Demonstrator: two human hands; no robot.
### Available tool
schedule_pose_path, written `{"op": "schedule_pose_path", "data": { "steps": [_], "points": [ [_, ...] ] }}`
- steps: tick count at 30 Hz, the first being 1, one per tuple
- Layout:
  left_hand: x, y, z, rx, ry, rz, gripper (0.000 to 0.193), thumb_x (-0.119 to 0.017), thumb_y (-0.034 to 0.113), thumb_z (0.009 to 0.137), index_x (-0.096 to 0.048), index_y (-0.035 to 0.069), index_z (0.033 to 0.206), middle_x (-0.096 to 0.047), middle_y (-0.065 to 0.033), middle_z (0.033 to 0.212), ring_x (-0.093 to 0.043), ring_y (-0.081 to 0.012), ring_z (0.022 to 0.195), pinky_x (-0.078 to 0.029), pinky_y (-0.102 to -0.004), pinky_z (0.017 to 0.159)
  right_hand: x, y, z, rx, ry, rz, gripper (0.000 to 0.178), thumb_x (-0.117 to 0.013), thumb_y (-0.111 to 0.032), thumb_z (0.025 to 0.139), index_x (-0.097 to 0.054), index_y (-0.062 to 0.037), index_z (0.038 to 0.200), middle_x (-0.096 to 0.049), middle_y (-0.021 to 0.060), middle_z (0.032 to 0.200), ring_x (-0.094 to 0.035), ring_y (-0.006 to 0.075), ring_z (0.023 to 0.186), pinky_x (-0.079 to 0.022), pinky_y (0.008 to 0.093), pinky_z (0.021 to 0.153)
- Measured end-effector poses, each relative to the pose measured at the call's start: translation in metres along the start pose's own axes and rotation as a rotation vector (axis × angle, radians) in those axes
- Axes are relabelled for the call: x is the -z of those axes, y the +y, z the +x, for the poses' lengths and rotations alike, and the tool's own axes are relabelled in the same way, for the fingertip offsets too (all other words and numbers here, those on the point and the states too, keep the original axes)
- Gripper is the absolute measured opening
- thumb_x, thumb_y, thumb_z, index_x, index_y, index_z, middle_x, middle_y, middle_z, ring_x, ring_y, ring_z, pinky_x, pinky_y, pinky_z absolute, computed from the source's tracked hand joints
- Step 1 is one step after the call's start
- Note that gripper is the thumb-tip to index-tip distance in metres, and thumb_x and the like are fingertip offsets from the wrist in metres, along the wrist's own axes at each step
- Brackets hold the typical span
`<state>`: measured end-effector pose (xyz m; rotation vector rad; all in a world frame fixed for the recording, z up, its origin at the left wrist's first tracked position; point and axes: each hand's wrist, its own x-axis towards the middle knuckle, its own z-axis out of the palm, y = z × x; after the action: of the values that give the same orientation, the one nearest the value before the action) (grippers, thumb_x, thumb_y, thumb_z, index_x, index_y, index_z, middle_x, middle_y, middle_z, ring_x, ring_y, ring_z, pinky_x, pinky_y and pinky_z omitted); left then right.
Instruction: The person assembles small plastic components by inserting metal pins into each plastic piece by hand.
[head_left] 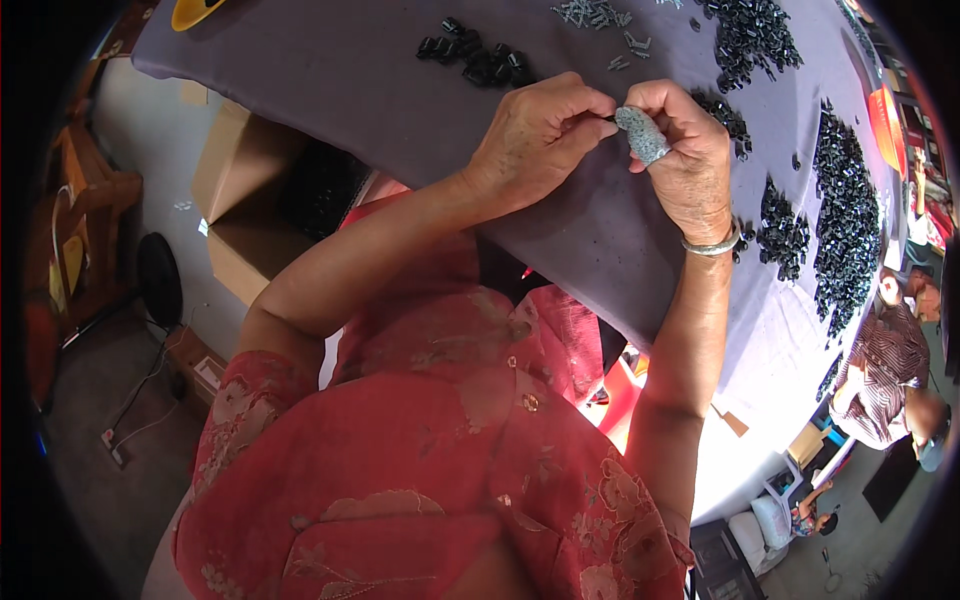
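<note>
Over the tabletop (pixel 575 245), the left hand (pixel 535 140) and right hand (pixel 690 160) are held nearly touching. The left thumb and forefinger are pinched; the right fingers are curled, the thumb seemingly wrapped in speckled grey. Both forearms are angled across the tabletop's near edge.

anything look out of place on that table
One small black piece lies alone to the right of the right hand, apart from the black piles on the cloth; nothing else stands out.
</note>
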<state>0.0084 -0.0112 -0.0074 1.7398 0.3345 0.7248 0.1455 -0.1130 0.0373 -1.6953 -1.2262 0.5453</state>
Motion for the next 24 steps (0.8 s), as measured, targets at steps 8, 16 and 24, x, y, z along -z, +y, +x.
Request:
{"op": "schedule_pose_path", "data": {
  "steps": [8, 16, 24],
  "points": [
    [0.0, -0.003, -0.002, 0.032, -0.03, -0.017, 0.012, -0.062, 0.0, 0.09, -0.065, -0.001, 0.101, -0.057, -0.0015, 0.087, -0.058, -0.0083, 0.075, -0.049, -0.0222, 0.066, -0.002, -0.001, 0.0, -0.109, -0.041, 0.194, 0.005, -0.066, -0.001, 0.086, -0.064, -0.0041, 0.089, -0.06, -0.003, 0.071, -0.054, 0.0018, 0.062, -0.049, 0.0182, 0.049],
    [-0.002, -0.003, -0.002, 0.024, 0.077, -0.126, 0.009, -0.061, 0.0, 0.083, -0.066, 0.0, 0.091, -0.057, -0.0054, 0.075, -0.056, -0.0127, 0.062, -0.044, -0.0282, 0.056, -0.004, -0.001, 0.002, -0.116, -0.066, 0.239, 0.005, -0.066, -0.002, 0.087, -0.065, -0.0039, 0.092, -0.062, -0.0023, 0.073, -0.058, 0.0022, 0.063, -0.05, 0.0175, 0.05],
    [-0.005, 0.004, 0.002, 0.001, 0.077, -0.123, 0.008, -0.067, 0.001, 0.083, -0.066, -0.001, 0.091, -0.056, -0.0033, 0.075, -0.055, -0.01, 0.062, -0.043, -0.0244, 0.056, 0.016, -0.003, 0.002, -0.043, 0.165, 0.388, 0.013, -0.056, 0.005, 0.09, -0.065, -0.0025, 0.096, -0.066, 0.0031, 0.081, -0.061, 0.0074, 0.063, -0.051, 0.0207, 0.052]
  ]
}}
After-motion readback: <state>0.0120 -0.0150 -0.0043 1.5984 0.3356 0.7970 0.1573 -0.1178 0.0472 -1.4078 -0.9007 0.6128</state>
